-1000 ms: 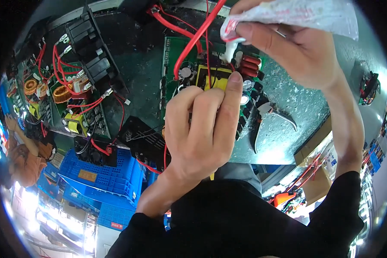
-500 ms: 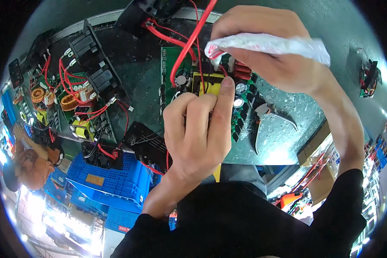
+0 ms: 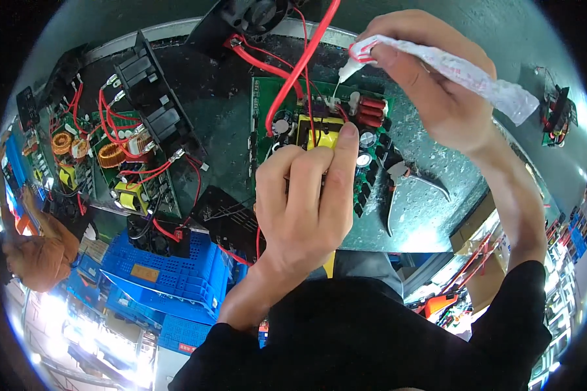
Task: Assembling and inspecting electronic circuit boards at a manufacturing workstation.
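Observation:
My right hand (image 3: 440,98) is closed around a crumpled white squeeze tube (image 3: 463,72) above the far edge of a green circuit board (image 3: 263,98). A thin whitish strand runs from the tube's nozzle (image 3: 349,69) down to the white connectors there. My left hand (image 3: 306,202) lies over the board, fingers bent and the index finger stretched along the yellow transformer (image 3: 326,125). Its fingertips grip the board's parts, partly hidden by the hand. Beside the transformer stand red cylindrical parts (image 3: 372,112) and round capacitors (image 3: 368,139). Thick red wires (image 3: 287,91) cross over the board.
Cutting pliers (image 3: 398,179) lie right of the board. A black fan (image 3: 261,14) stands beyond it. More wired boards (image 3: 114,156) and a black panel (image 3: 153,98) lie left. Blue crates (image 3: 166,267) stand near left, with another person's arm (image 3: 45,254) beyond.
My right hand has moved right with the tube, and its nozzle now shows with the strand below it. My left hand stays on the board. The fan shows more.

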{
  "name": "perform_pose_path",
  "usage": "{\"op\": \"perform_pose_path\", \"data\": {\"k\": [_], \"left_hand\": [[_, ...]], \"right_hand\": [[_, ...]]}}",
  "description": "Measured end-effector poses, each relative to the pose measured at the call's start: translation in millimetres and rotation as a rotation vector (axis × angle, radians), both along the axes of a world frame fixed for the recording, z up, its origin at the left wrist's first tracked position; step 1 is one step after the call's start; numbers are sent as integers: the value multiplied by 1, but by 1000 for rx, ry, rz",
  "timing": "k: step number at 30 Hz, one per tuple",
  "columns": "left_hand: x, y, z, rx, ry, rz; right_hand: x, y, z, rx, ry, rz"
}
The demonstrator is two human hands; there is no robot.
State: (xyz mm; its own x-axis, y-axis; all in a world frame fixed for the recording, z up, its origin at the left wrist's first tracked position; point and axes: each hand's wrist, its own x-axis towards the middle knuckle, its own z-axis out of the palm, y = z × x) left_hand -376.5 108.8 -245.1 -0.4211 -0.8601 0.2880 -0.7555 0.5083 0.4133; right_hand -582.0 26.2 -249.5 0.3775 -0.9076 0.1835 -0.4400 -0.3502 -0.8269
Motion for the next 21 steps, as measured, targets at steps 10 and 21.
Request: {"op": "perform_pose_path", "data": {"k": [10, 21], "left_hand": [[-1, 0, 0, 6, 10, 1], [1, 1, 0, 35, 5, -14]], "right_hand": [[8, -1, -6, -115, -68, 227], [2, 6, 6, 26, -80, -76]]}}
